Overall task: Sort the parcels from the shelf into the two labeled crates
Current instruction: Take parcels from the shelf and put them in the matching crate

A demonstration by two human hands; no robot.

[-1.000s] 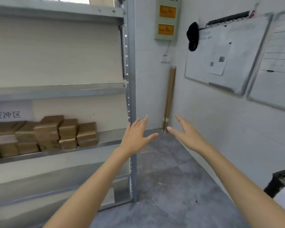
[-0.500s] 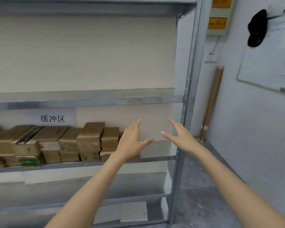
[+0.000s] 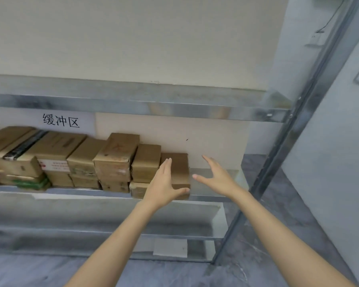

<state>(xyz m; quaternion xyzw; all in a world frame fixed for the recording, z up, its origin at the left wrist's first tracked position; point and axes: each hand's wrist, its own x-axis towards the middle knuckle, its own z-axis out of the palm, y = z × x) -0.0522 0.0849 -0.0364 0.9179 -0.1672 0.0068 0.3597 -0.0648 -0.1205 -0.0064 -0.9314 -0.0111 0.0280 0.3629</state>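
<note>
Several brown cardboard parcels are stacked in a row on the middle board of a metal shelf. The rightmost parcel is darker brown and sits at the row's end. My left hand reaches out with straight fingers in front of that parcel's left side, thumb spread toward its lower front. My right hand is spread open just to the right of the same parcel, over bare shelf board. Neither hand holds anything. No crate is in view.
A white paper sign with printed characters hangs behind the parcels. A parcel with a white label and one with green print lie further left. The shelf's right upright post stands beside a grey wall; a white sheet lies on the bottom board.
The view has swung left and closer to the shelf. Both hands have moved forward to either side of the rightmost parcel, still open.
</note>
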